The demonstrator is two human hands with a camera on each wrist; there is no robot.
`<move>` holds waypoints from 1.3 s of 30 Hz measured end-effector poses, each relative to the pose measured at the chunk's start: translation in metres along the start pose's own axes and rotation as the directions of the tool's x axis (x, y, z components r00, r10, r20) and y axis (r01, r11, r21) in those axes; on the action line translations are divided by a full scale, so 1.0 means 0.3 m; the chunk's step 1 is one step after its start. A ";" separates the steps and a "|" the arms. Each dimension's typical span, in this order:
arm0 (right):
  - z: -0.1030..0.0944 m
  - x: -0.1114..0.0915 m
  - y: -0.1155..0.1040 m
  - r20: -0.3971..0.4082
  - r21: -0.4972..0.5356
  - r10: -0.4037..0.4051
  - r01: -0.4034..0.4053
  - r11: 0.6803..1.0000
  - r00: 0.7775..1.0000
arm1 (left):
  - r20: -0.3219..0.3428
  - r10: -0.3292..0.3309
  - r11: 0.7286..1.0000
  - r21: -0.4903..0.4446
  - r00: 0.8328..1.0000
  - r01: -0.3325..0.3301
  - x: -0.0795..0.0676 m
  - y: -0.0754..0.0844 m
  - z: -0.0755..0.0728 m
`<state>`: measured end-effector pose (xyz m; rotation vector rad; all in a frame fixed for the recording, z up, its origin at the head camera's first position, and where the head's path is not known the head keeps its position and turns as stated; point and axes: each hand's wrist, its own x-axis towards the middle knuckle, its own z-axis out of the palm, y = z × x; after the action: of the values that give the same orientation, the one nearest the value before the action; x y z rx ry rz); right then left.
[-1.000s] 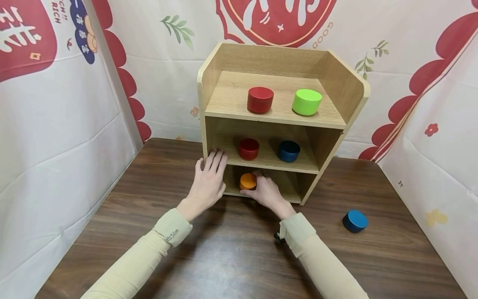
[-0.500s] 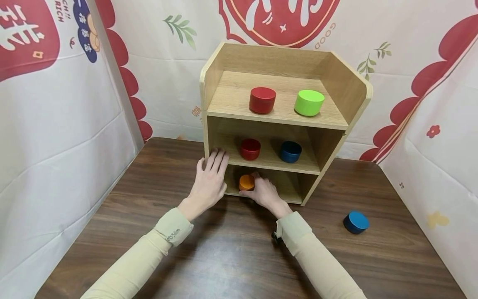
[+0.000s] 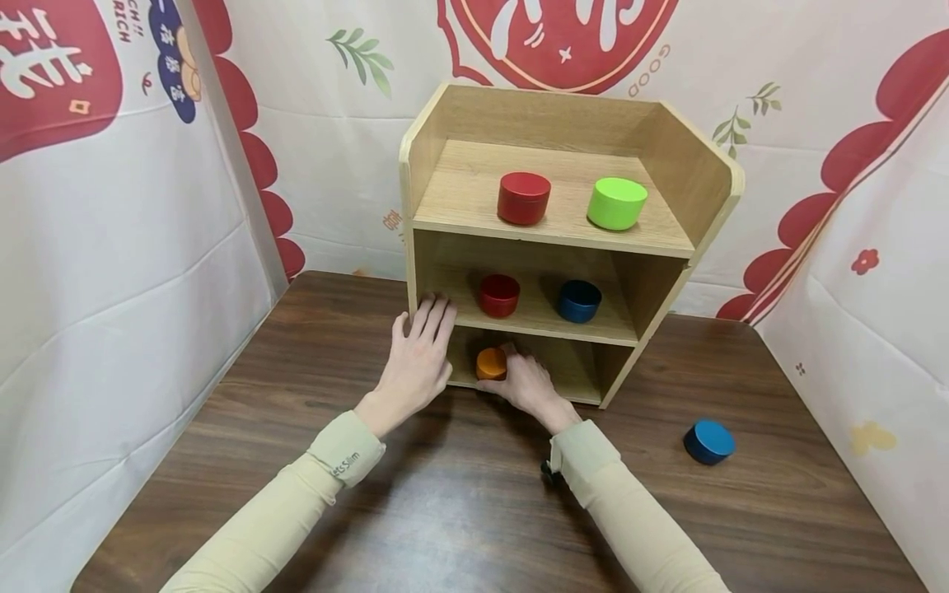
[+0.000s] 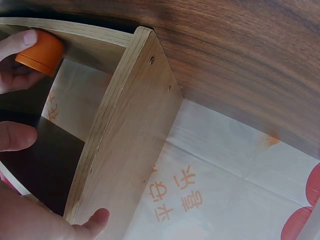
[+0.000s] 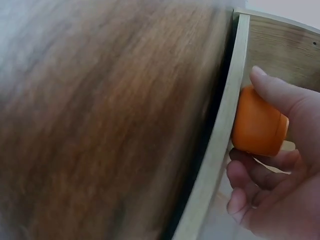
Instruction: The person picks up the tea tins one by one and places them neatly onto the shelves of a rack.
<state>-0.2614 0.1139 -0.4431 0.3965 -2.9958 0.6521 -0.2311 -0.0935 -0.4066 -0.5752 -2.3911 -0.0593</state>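
Observation:
My right hand (image 3: 528, 384) grips a round orange tin (image 3: 491, 363) just inside the bottom compartment of a small wooden shelf (image 3: 552, 239). In the right wrist view, the thumb lies on one side of the orange tin (image 5: 260, 122) and the fingers on the other, close to the bottom board's front edge. Whether the tin's base rests fully on the board is hidden. My left hand (image 3: 415, 358) holds the shelf's left side panel. In the left wrist view, its thumb (image 4: 95, 222) lies along the panel's outer face and a finger (image 4: 19, 136) reaches inside.
On the top board stand a red tin (image 3: 524, 198) and a green tin (image 3: 618, 203). The middle board bears a dark red tin (image 3: 499, 296) and a dark blue tin (image 3: 579, 301). A blue tin (image 3: 709, 442) lies on the brown table (image 3: 474, 511), right of the shelf. Printed cloth (image 3: 326, 181) hangs around.
The right hand and orange tin have shifted very slightly left relative to the shelf. My left hand stays at the side panel. The head view has drifted slightly.

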 end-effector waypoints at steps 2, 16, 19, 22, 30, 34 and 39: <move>-0.013 -0.005 0.002 0.004 0.001 -0.010 0.010 1.000 1.000 | 0.001 -0.001 1.000 0.000 1.000 0.001 0.002 0.001 0.000; -0.167 -0.200 0.093 -0.033 0.120 -0.077 0.080 0.989 0.996 | -0.016 -0.009 1.000 0.006 1.000 0.009 0.003 0.005 0.009; -0.202 -0.258 0.138 -0.029 0.152 -0.092 0.095 0.984 0.995 | -0.016 -0.011 1.000 -0.001 1.000 0.011 0.001 0.006 0.009; -0.237 -0.312 0.196 -0.055 0.156 -0.100 0.107 0.982 0.994 | -0.013 -0.013 1.000 -0.007 1.000 0.013 0.000 0.007 0.008; -0.352 -0.431 0.372 -0.264 0.108 -0.027 0.057 0.993 0.964 | -0.016 -0.013 1.000 -0.010 1.000 0.012 0.003 0.010 0.006; -0.401 -0.468 0.463 -0.305 0.082 0.041 -0.017 0.997 0.952 | -0.012 -0.018 1.000 -0.010 1.000 0.018 0.002 0.011 0.006; -0.432 -0.510 0.580 -0.261 0.005 0.136 -0.140 0.990 0.956 | 0.003 -0.022 1.000 -0.009 1.000 0.022 0.001 0.013 0.002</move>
<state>-0.1595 0.3570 -0.4108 0.0902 -2.7910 0.6375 -0.2298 -0.0898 -0.4073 -0.5530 -2.4017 -0.0786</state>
